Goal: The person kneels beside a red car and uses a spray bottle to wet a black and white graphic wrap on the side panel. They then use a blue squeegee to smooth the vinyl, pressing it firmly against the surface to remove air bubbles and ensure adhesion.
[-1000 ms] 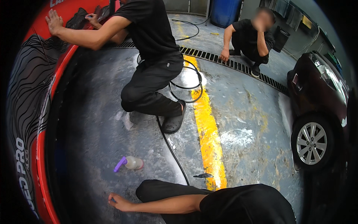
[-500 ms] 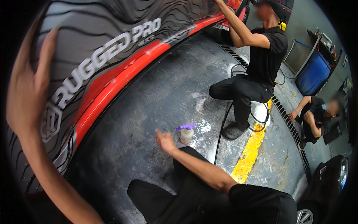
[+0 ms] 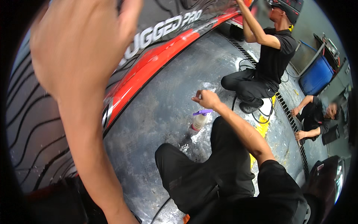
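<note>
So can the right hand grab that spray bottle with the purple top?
Probably yes. The right hand hangs in the air just above the spray bottle, which stands upright on the wet floor. Nothing lies between them, and the hand looks empty, though its fingers are curled.

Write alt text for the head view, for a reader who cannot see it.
The person's left hand presses flat on a car with a black line-patterned wrap and a red stripe, while the right hand hangs above a spray bottle with a purple trigger on the wet floor. Two co-workers in black crouch nearby, one reaching up to the car, beside a blue barrel.
</note>
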`<move>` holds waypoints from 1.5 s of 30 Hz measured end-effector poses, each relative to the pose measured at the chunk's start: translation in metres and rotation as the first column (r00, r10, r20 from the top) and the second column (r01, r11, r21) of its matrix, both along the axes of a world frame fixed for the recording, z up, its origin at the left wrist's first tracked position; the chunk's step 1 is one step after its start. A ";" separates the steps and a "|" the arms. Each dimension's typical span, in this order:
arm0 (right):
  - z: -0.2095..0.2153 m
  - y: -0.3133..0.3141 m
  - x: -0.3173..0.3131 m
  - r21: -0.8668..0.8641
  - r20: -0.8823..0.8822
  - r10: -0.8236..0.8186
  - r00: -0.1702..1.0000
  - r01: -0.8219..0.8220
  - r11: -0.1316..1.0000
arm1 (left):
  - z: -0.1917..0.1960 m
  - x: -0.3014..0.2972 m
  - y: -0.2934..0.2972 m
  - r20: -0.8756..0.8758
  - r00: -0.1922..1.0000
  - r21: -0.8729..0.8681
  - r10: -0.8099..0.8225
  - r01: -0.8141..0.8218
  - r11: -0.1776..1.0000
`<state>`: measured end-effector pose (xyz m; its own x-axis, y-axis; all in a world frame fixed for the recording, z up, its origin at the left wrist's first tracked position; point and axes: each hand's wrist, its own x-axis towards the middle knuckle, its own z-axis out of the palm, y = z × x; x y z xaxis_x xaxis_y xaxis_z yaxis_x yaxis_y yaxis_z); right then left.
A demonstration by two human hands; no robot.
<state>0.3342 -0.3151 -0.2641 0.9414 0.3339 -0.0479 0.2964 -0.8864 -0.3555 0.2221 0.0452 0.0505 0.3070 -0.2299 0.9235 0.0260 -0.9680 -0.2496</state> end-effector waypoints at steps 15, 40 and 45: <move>-0.121 -0.062 -0.018 -0.207 0.282 0.149 0.948 -0.092 0.974 | -0.069 -0.033 -0.108 0.369 0.776 -0.288 -0.512 0.619 0.730; -0.120 0.023 -0.067 0.750 -0.287 0.334 0.898 -0.006 0.662 | -0.466 -0.057 -0.228 -0.439 0.704 -0.887 -0.558 -0.239 0.396; -0.101 0.010 -0.062 0.880 -0.364 0.497 0.788 0.117 0.460 | -0.440 -0.057 -0.231 -0.420 0.767 -0.907 -0.484 -0.334 0.258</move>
<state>0.2722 -0.3053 -0.3655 0.7515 0.6567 -0.0631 -0.0850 0.0015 -0.9964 0.1646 -0.1861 -0.3896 0.8179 0.5641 0.1133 0.2063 -0.4712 0.8576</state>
